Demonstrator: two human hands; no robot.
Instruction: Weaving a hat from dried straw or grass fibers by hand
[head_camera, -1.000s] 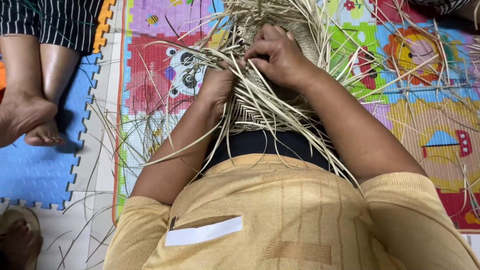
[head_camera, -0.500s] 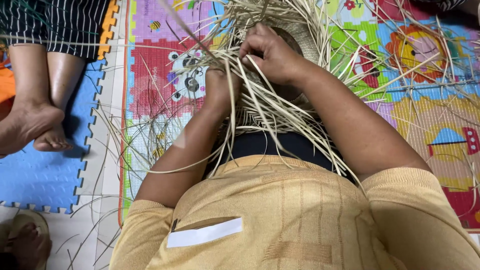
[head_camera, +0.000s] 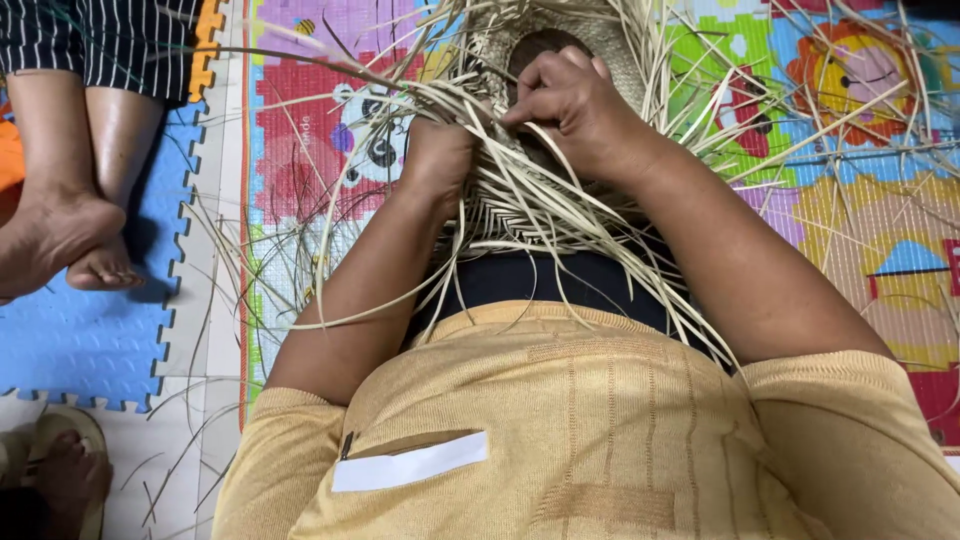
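Weaving: right hand (head_camera: 580, 105) pinches a straw strand (head_camera: 520, 150) tight, to guide it.
Support: left hand (head_camera: 435, 160) closed on the woven straw piece (head_camera: 520, 215), steadying it.

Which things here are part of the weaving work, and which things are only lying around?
In the work:
- left hand
- right hand
- woven straw piece
- loose straw strands

Only around:
- colourful play mat
- blue foam tile
- another person's feet
- sandal

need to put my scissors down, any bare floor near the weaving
Freest patch: the blue foam mat left of the colourful play mat, below another person's feet. Crowded: straw strands fan out around the woven piece and both hands.
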